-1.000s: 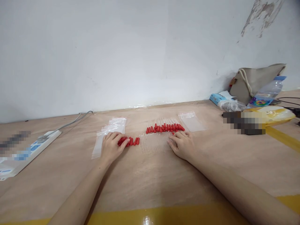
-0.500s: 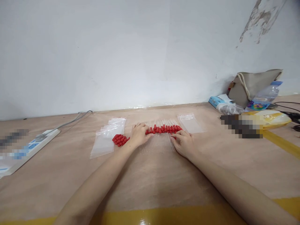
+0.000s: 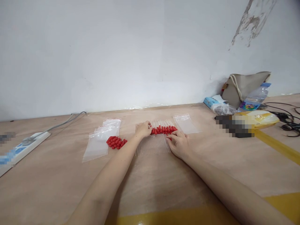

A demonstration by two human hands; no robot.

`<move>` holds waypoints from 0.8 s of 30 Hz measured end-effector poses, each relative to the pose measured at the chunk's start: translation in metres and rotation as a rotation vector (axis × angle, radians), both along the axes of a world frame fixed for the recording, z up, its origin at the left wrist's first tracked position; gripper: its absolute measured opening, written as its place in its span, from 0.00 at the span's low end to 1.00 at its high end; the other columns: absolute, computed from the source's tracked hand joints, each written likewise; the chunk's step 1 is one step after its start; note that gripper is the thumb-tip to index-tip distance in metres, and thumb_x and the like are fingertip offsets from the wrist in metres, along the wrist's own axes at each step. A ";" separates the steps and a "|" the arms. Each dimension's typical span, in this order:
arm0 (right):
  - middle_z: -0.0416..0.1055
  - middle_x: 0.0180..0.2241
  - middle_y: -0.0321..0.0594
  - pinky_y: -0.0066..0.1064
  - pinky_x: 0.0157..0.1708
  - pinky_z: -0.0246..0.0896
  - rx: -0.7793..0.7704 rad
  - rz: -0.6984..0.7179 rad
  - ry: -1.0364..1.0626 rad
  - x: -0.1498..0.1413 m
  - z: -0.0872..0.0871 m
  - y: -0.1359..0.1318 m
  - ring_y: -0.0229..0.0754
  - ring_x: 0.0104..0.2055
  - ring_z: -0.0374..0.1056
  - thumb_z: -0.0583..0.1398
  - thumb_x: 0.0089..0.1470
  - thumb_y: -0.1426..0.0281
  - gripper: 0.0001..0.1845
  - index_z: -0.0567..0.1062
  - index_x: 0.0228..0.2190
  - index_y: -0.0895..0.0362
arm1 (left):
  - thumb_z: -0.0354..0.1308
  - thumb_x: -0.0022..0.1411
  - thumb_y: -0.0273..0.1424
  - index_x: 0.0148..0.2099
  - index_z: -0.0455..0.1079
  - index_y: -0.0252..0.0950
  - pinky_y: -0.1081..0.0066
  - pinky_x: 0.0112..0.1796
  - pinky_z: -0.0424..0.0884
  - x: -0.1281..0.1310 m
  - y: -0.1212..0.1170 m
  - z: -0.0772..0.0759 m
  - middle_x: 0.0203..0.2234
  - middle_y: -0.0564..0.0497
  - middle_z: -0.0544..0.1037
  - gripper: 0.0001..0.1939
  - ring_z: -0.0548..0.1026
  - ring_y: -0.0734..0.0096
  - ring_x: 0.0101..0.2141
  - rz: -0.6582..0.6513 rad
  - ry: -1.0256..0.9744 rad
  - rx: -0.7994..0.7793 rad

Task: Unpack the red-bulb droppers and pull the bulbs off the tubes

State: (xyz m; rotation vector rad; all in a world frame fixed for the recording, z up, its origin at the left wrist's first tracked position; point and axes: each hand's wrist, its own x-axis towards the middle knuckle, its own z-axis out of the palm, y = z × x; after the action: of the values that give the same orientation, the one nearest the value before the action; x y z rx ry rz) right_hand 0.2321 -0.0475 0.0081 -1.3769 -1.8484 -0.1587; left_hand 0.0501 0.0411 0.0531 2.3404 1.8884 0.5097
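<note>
Thin clear tubes (image 3: 153,145) lie side by side like a mat on the table. A row of small red bulb-shaped pieces (image 3: 164,130) runs across them. My left hand (image 3: 142,129) is at the row's left end, its fingers bent and closed on a red piece there. At the right end, my right hand (image 3: 179,144) has thumb and forefinger pinched around a red piece, mostly hidden by the fingers. A loose pile of red bulb-shaped pieces (image 3: 116,142) lies to the left, partly behind my left forearm.
Clear zip bags (image 3: 97,143) lie left of the pile, and another zip bag (image 3: 187,123) lies right of the tubes. A power strip (image 3: 25,151) is at far left. Along the right stand a tissue pack (image 3: 209,101), a grey bag (image 3: 246,87) and black cables (image 3: 284,117).
My left hand has shifted to the row's left end, its fingers now drawn together at a red piece. My right hand stays at the right end. The whole view has shifted slightly.
</note>
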 end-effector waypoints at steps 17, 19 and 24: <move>0.64 0.47 0.46 0.43 0.47 0.51 0.209 0.332 -0.156 -0.012 0.017 -0.012 0.47 0.48 0.59 0.57 0.49 0.58 0.25 0.67 0.48 0.53 | 0.48 0.61 0.29 0.46 0.59 0.38 0.70 0.36 0.70 -0.084 -0.122 -0.036 0.36 0.49 0.71 0.10 0.72 0.72 0.34 -0.391 -0.275 0.341; 0.69 0.42 0.43 0.43 0.48 0.48 0.180 0.415 -0.236 -0.014 0.022 -0.016 0.45 0.46 0.61 0.57 0.50 0.59 0.20 0.70 0.45 0.52 | 0.48 0.61 0.28 0.46 0.59 0.38 0.71 0.36 0.70 -0.083 -0.127 -0.039 0.35 0.50 0.71 0.09 0.72 0.72 0.34 -0.424 -0.280 0.363; 0.73 0.31 0.37 0.44 0.50 0.43 0.172 0.467 -0.264 -0.019 0.016 -0.027 0.41 0.38 0.63 0.56 0.52 0.62 0.15 0.72 0.41 0.53 | 0.50 0.60 0.27 0.45 0.61 0.37 0.72 0.37 0.69 -0.075 -0.134 -0.038 0.34 0.50 0.71 0.09 0.71 0.72 0.35 -0.483 -0.284 0.416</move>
State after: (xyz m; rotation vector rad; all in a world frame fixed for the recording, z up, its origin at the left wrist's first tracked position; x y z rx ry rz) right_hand 0.2135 -0.0741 0.0243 -0.8086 -2.2657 -0.2596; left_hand -0.0251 -0.0927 0.0148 2.6585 1.1201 1.1801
